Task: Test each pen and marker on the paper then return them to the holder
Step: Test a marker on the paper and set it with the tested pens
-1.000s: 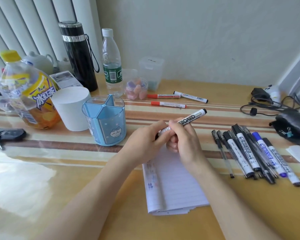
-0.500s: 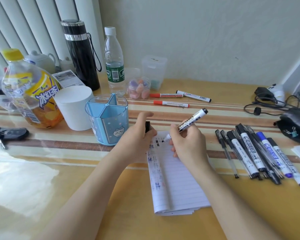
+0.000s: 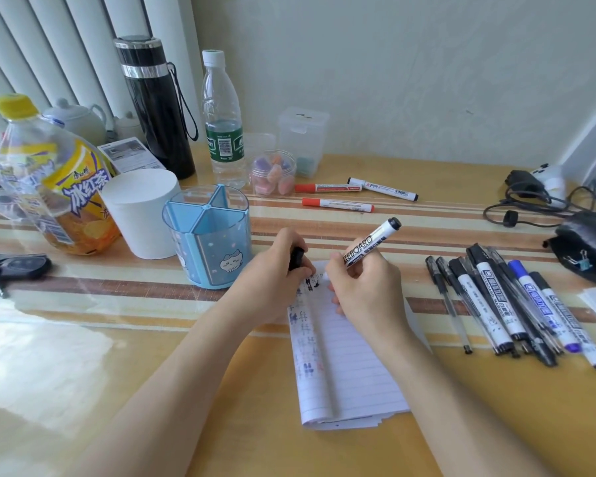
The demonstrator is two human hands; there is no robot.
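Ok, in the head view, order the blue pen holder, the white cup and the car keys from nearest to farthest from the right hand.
From the right hand, which holds the whiteboard marker:
1. blue pen holder, to its left, beyond the left hand.
2. white cup, further left, beside the holder.
3. car keys, at the far left of the view.

holder (image 3: 209,242): translucent blue plastic | paper (image 3: 350,366): matt, lined | table (image 3: 248,425): glossy film | flask (image 3: 155,108): glossy black
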